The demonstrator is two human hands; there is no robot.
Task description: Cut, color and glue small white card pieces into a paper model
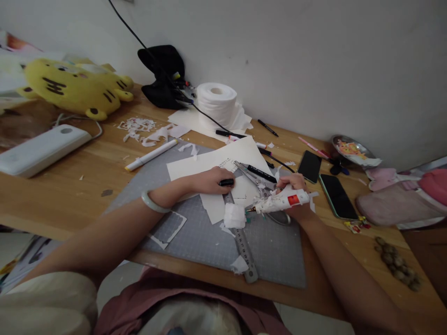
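My left hand (213, 180) is closed around a short black pen-like piece (226, 182), its fingers over a written sheet of paper (195, 165). My right hand (293, 182) grips a white hot glue gun (282, 201) with a red label; the gun partly hides the palm. Its nozzle points left, close to a small white padded block (234, 215) that lies on a steel ruler (245, 256). Between the hands, a pair of scissors (253, 179) and a black marker (261, 173) rest on the paper.
Beneath lies a grey cutting mat (275, 260) with paper scraps. Behind it stands a tissue roll (216, 104), a black cable (209, 117) running past. Two phones (338, 196) and a metal bowl (352, 149) are at right; a yellow plush toy (70, 86) and white power strip (45, 149) at left.
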